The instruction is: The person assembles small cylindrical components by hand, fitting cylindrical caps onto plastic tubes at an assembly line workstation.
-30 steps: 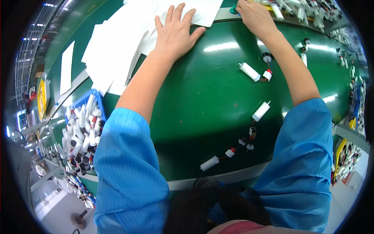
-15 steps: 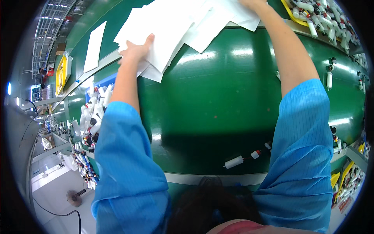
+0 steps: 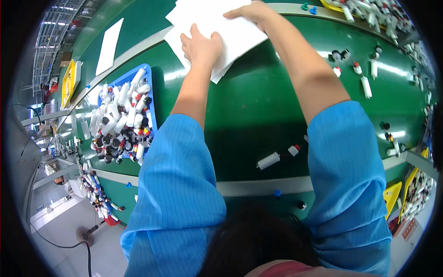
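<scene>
Above, both hands press flat, fingers spread, on white paper sheets (image 3: 217, 23): left hand (image 3: 200, 45), right hand (image 3: 249, 9); blue tray (image 3: 150, 108) of white tubes lies left of the left hand.

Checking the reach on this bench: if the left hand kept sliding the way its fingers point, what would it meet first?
The left hand already lies on the white sheets; straight on, only more white sheets show up to the picture's edge.
</scene>
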